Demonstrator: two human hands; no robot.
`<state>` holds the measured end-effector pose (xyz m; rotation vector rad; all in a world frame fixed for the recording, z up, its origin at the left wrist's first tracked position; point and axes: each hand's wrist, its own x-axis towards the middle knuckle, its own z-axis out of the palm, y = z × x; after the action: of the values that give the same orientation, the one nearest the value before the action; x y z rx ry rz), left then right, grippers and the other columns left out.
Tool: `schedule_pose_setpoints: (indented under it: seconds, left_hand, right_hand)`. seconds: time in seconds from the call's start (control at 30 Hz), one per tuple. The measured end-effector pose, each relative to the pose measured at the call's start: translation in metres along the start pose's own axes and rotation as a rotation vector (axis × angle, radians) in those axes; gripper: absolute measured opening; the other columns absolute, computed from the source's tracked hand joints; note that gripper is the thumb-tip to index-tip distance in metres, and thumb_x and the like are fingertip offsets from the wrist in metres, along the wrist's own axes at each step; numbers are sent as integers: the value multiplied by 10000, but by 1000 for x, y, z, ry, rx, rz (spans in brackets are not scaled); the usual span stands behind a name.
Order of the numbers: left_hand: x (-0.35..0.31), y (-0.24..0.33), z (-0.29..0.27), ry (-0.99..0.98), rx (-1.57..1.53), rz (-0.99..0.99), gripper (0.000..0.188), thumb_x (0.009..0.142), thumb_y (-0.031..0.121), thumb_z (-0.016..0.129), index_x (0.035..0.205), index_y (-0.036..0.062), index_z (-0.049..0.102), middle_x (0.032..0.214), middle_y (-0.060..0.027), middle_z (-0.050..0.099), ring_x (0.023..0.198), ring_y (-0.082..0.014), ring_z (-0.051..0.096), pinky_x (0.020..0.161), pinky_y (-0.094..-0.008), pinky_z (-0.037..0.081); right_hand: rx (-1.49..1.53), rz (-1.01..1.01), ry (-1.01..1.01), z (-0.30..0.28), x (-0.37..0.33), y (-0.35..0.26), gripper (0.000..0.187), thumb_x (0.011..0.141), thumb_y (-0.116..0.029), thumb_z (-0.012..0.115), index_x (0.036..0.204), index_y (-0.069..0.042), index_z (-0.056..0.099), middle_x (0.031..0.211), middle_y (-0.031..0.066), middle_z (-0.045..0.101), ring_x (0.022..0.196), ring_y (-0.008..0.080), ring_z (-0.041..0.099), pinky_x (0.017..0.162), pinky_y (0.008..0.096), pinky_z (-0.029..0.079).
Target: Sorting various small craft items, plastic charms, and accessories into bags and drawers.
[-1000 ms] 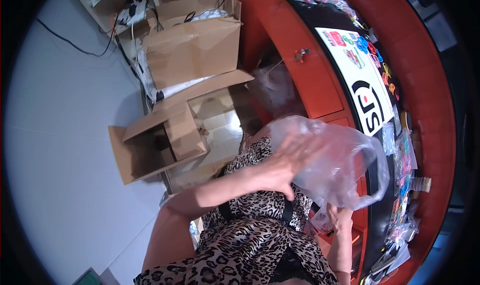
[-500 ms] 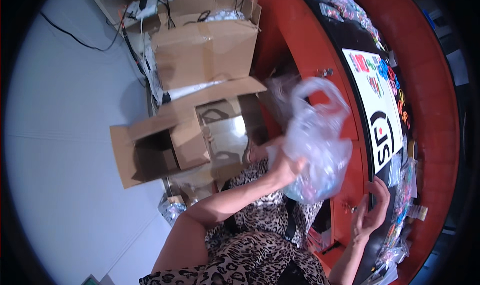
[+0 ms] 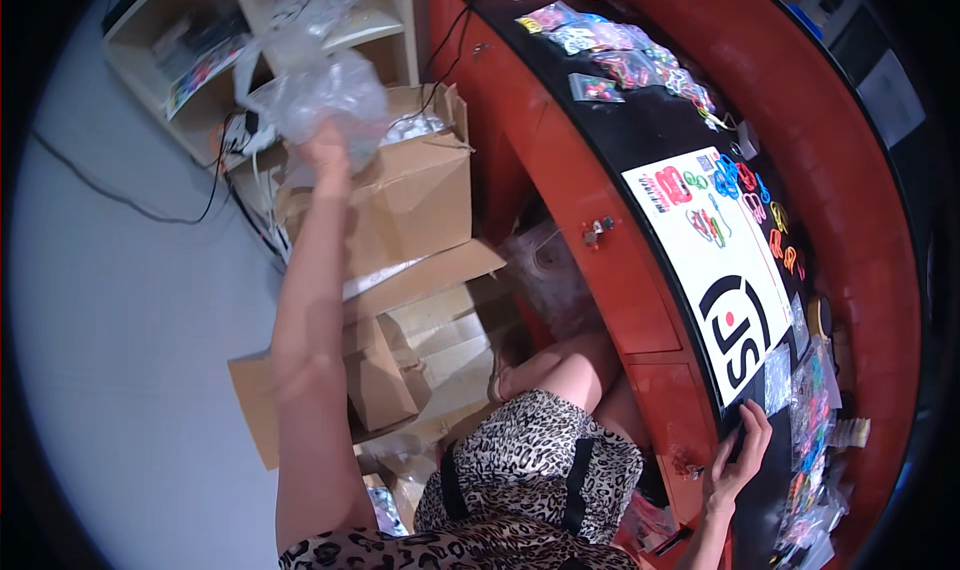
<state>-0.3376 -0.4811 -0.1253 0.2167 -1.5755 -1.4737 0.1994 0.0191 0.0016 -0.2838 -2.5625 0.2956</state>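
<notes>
My left hand (image 3: 328,150) reaches far forward with the arm stretched out. It grips a translucent plastic bag (image 3: 335,95), held above a cardboard box (image 3: 405,205) and in front of a pale shelf (image 3: 395,30). Whatever fills the bag is blurred by the film. At the curved desk's edge, my right hand (image 3: 742,460) rests with its fingers apart and nothing in it. Close by lies a white printed sheet (image 3: 690,240) with several coloured loops on it.
An open carton (image 3: 385,375) stands on the floor near my legs. Red drawers (image 3: 650,310) with keys line the desk's inner side. Bagged colourful trinkets (image 3: 635,55) lie along the black desktop (image 3: 620,130). Cables (image 3: 215,185) hang beside the shelf.
My left hand has carried the plastic bag from beside the desk forward and left, over the far box. The view has shifted too. My right hand stays near the desk edge.
</notes>
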Motion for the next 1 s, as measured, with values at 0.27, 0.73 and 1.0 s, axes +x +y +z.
schedule_pose_setpoints:
  seconds: [0.27, 0.73, 1.0]
  left_hand:
    - [-6, -101, -83, -789, 1176, -43, 549, 941, 454, 466, 1166, 5, 687, 1229, -223, 652, 1175, -421, 595, 992, -509, 457]
    - [-48, -78, -83, -786, 1518, 146, 593, 977, 480, 421, 1379, 69, 563, 1473, -188, 487, 1375, -382, 423, 1125, -489, 340]
    - [-37, -99, -90, -880, 1500, 129, 549, 990, 437, 380, 1405, 118, 548, 1478, -152, 494, 1404, -349, 391, 1142, -507, 290]
  right_hand:
    - [-109, -80, 7, 7, 9, 2, 440, 711, 118, 474, 1125, 48, 608, 1148, 236, 619, 1019, 416, 592, 910, 483, 476]
    - [-128, -3, 18, 8, 8, 9, 437, 632, 35, 573, 1062, 66, 641, 1119, 228, 656, 930, 384, 630, 821, 457, 529]
    - [-139, 13, 37, 6, 7, 9, 317, 740, 46, 568, 1049, 67, 633, 1098, 240, 662, 903, 379, 632, 777, 456, 543]
